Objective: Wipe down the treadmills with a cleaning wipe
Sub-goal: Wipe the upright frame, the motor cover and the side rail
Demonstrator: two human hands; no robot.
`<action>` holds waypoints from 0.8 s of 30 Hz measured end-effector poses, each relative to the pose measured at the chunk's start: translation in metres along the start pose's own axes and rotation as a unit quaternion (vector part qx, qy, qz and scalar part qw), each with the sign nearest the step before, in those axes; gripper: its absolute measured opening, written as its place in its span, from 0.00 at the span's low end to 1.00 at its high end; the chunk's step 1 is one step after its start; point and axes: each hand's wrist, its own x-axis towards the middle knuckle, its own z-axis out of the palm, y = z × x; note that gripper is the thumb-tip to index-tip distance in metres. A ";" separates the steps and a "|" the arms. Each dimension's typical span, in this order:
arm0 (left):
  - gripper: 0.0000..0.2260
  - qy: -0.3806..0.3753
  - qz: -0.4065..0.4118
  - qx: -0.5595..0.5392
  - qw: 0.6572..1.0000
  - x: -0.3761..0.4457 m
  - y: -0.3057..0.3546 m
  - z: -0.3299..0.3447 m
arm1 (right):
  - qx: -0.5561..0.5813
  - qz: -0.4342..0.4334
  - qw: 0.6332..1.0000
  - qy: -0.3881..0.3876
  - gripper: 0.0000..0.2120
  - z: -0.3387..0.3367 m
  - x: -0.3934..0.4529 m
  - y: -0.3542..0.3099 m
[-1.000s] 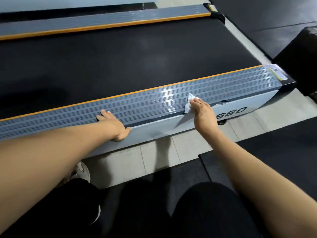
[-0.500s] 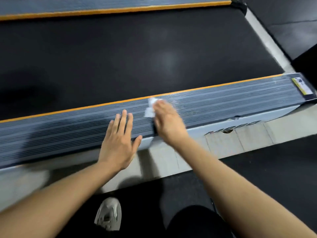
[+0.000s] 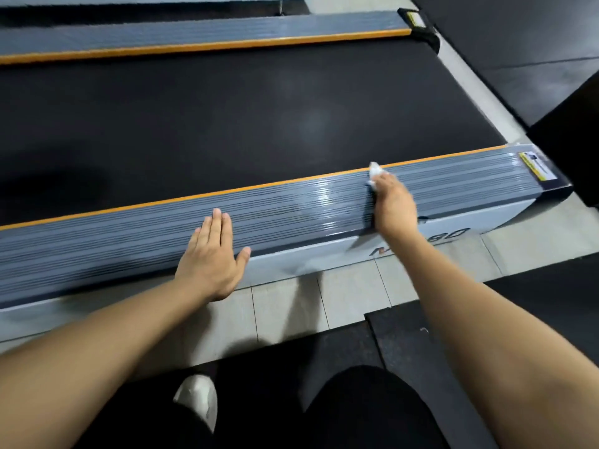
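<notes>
1. Wiping along the near rail: R hand now sits right of centre frame, well apart from L hand. Half a sec ago the two were just beside each other mid-frame; a sec ago R was again out to the right. So a back-and-forth stroke, currently on the outward leg twd the rail's right end.
2. Wipe: small white wad, pokes out past R fingertips at the rail's far edge, touching the orange strip. Most of it hidden under the hand.
3. R fingers: curled down over the wipe, pressing it to the ribbed top. Can't tell if thumb pinches it; hand motion-blurred.
4. L fingers: straight, pressed together, thumb spread out to the side over the rail's front edge. Flat on the rail as a brace, holds nothing. Same pose as half a sec ago; a sec ago it lay further left, lower on the edge.
5. Glossy patch on rail between the hands, centre frame; prob. light glare or damp film, can't say which.
6. Belt centre, far rail at top of frame: no hand on either.
7. Judgement: near rail mid-wipe; stretch from R hand to label at right edge prob. still to do, then belt/far rail.
</notes>
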 end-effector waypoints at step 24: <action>0.28 0.016 0.119 0.050 0.992 0.035 0.142 -0.020 | 0.002 -0.049 0.998 -0.035 0.19 -0.048 0.058 0.109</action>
